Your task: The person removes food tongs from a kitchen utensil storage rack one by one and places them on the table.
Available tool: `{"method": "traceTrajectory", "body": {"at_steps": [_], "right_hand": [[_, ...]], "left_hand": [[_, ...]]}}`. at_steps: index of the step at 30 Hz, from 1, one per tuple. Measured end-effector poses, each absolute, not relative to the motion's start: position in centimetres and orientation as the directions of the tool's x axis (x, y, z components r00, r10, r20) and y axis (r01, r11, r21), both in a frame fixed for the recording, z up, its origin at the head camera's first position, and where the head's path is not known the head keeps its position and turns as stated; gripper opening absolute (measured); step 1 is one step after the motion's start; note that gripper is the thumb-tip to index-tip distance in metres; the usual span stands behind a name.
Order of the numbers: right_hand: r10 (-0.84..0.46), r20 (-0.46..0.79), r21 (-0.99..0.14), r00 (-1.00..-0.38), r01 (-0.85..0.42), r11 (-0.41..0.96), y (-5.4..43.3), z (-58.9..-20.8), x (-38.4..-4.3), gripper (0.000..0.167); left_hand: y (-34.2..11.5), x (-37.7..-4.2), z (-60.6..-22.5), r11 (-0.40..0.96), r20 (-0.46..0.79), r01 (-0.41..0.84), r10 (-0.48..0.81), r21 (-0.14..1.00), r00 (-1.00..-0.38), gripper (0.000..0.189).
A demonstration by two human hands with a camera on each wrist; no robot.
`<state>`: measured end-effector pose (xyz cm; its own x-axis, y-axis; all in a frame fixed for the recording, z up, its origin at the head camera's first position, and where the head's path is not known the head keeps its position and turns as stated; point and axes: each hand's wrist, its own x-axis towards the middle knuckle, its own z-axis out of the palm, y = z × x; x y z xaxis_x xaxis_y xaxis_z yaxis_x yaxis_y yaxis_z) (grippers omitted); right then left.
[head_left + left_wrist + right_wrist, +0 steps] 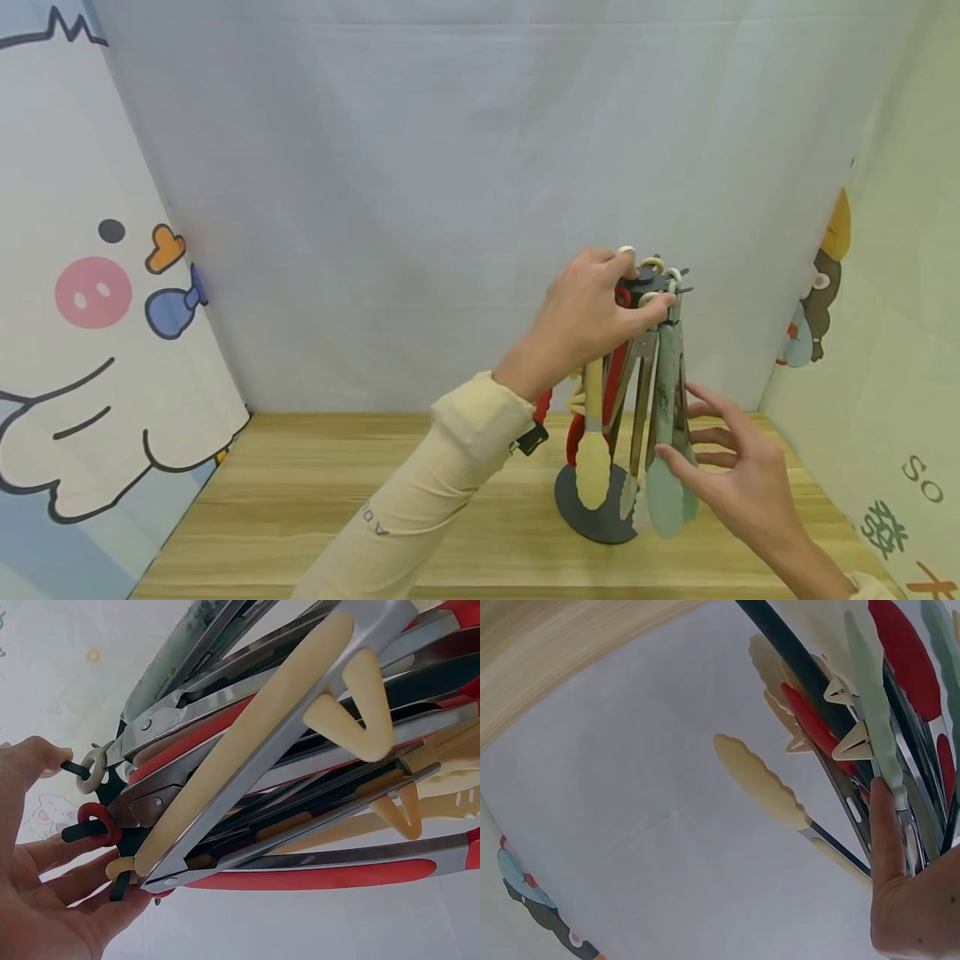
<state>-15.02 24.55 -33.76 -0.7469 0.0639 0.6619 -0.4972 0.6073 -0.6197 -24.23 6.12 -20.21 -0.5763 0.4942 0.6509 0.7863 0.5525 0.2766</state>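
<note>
A dark rotary stand with a round base (572,504) has several kitchen tongs hanging by rings from hooks around its top. My left hand (588,304) grips the stand's top, thumb and fingers spread around the hooks and rings. In the left wrist view, those fingers (56,851) reach behind a red ring (110,825) and a cream ring. Lower down, my right hand (742,475) holds green tongs (666,492) between thumb and fingers near their scalloped heads. Yellow tongs (592,471) and red tongs (617,379) hang to the left of the green pair.
The stand is on a wood-grain table (315,492). A pale curtain (375,208) hangs behind it. Cartoon-printed panels flank the table, a white figure (67,192) on the left one and a dark bird (821,292) on the right.
</note>
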Motion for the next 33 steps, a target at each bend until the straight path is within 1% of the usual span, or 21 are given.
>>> {"method": "traceTrajectory", "body": {"at_steps": [22, 29, 33], "right_hand": [[0.089, 0.671, -0.618, -0.736, -0.489, 0.616, 25.0, -32.6, -14.5, 0.079], [0.111, 0.684, -0.614, -0.721, -0.487, 0.621, 25.3, -32.0, -14.4, 0.078], [0.108, 0.683, -0.614, -0.722, -0.489, 0.62, 25.5, -31.6, -14.3, 0.079]], "left_hand": [[6.2, -24.3, -20.3, 0.54, 0.665, 0.793, 0.486, 0.282, -0.567, 0.03], [6.2, -24.3, -20.3, 0.548, 0.656, 0.787, 0.488, 0.282, -0.575, 0.031], [6.2, -24.3, -20.2, 0.547, 0.656, 0.786, 0.486, 0.287, -0.577, 0.031]]}}
